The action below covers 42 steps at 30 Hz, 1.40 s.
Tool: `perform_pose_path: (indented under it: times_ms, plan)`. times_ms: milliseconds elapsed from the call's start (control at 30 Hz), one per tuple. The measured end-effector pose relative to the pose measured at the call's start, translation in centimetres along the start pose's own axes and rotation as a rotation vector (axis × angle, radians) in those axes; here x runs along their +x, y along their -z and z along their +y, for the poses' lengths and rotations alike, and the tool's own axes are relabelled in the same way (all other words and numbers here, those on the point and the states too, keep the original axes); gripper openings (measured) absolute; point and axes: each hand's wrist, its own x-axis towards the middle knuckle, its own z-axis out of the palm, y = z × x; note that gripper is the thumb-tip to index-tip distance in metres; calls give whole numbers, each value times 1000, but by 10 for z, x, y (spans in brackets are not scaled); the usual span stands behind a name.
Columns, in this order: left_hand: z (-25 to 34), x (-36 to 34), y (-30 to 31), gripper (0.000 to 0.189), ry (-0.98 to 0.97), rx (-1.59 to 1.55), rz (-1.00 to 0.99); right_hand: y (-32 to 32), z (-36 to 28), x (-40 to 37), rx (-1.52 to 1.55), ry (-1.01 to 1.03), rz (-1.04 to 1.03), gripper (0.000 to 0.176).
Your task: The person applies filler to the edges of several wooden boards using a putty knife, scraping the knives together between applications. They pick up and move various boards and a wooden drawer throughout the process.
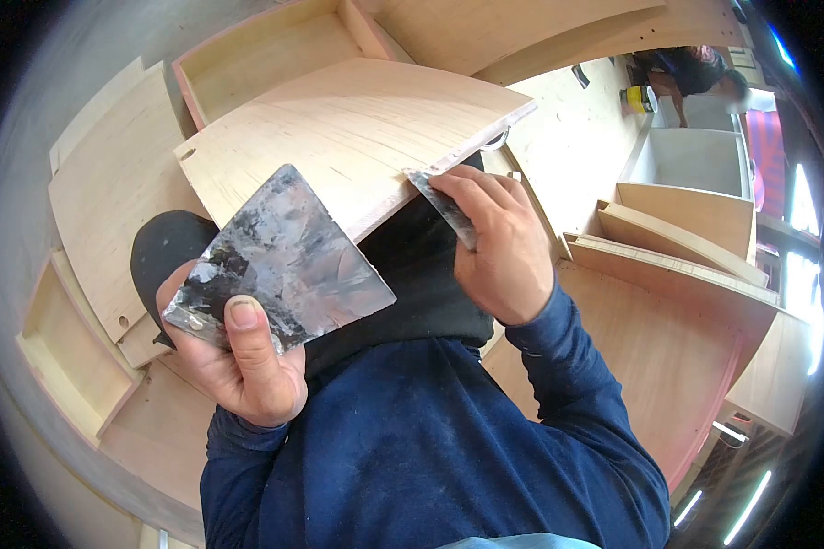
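Note:
My left hand (247,366) grips a square board (288,261) smeared with grey, white and black filler, its thumb pressed on the near corner. In my right hand (499,238) is a small flat scraper (441,209), also smeared. The scraper's upper end meets the near edge of a light plywood panel (339,128), close to the panel's right part. This panel lies tilted across my lap, with a round hole near its left corner. Pinkish filler shows along its edge. My right fingers partly cover the scraper.
Beyond the panel is an open drawer box (284,50) with pink edges. Loose plywood panels (124,192) lean at the left, above another shallow box (73,343). Cabinet parts (632,320) stand at the right. Farther back, a person (691,73) crouches near a yellow bucket (639,99).

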Motion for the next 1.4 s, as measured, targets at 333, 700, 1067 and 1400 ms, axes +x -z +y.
perform_pose_path:
  times_ms: [333,700,1067,1400]
  plan:
    - [1,0,-2,31,-31,-3,45,-6,79,15,96,-176,19,51]
    - [1,4,-18,32,-5,-51,32,1,41,-1,214,108,-44,52]
    - [30,12,-44,30,570,-334,-124,-13,-17,-32,538,599,364,43]
    - [22,5,-42,37,262,-258,-174,-77,140,-8,260,-107,529,58]
